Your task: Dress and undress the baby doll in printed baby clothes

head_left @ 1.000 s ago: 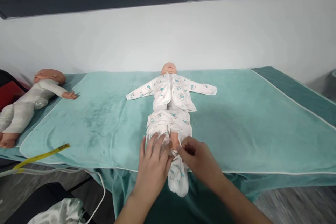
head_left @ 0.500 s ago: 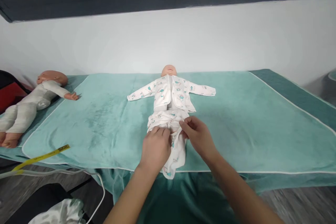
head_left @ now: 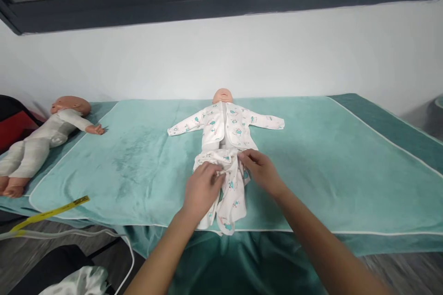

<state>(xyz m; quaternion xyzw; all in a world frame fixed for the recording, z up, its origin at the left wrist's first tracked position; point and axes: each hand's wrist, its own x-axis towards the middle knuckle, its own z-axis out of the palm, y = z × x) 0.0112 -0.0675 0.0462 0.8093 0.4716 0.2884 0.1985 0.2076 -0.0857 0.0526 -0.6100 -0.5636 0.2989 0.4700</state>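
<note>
A baby doll point(head_left: 223, 96) lies on its back in the middle of the green blanket, its head toward the wall. It wears a white printed jacket point(head_left: 212, 126) that hangs open down the front, both sleeves spread out. Matching printed baby pants point(head_left: 232, 196) cover its lower body, with the leg ends reaching the blanket's near edge. My left hand point(head_left: 204, 189) is closed on the pants' left side, thumb and fingers curled together. At the right side of the waistband, my right hand point(head_left: 259, 168) pinches the fabric. The doll's legs are hidden by the cloth.
A second doll point(head_left: 44, 136) in a white body covering lies at the left edge, beside a red and black item point(head_left: 15, 122). A green blanket point(head_left: 328, 161) covers the table. Yellow tape point(head_left: 51, 213) and a white cable point(head_left: 69, 233) hang at the front left.
My right hand has drawn the waistband slightly up toward the jacket. My left hand has shifted a little left, and more of the pant legs shows below.
</note>
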